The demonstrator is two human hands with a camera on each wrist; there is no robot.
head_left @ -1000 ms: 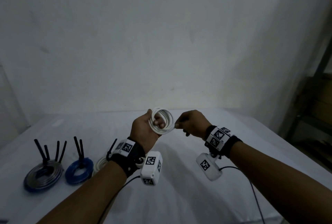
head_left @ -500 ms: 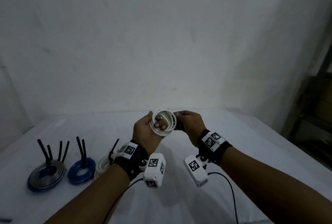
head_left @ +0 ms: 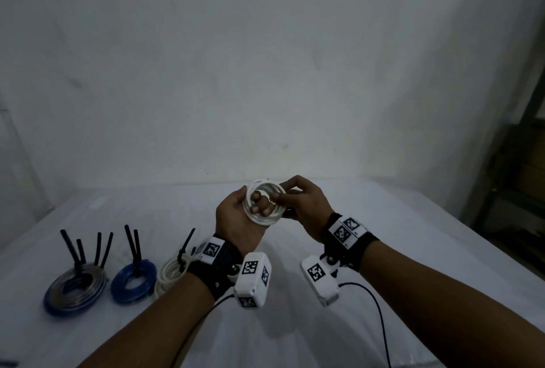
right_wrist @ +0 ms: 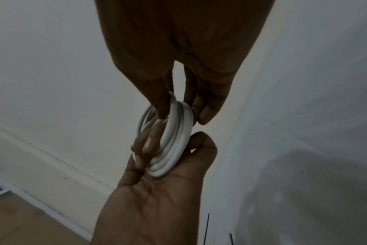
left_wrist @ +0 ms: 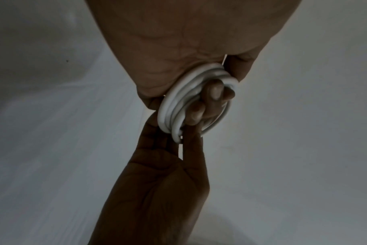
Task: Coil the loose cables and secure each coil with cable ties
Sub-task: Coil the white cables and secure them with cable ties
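Both hands hold one white cable coil (head_left: 267,205): left hand (head_left: 236,217) fingers (left_wrist: 215,90) curl through it, right hand (head_left: 306,208) fingers (right_wrist: 161,102) pinch its rim above the desk (head_left: 295,323).

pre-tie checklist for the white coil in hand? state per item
1. Left hand grips the white coil, fingers through its centre: ok.
2. Right hand pinches the coil's rim: ok.
3. Loops bunched together, none springing out: ok.
4. Loose cable end tucked in: cannot tell.
5. Cable tie on this coil: not ok, none visible.
6. Spare tie within reach: cannot tell; the grey coil, blue coil and tied white coil on the table already carry theirs.
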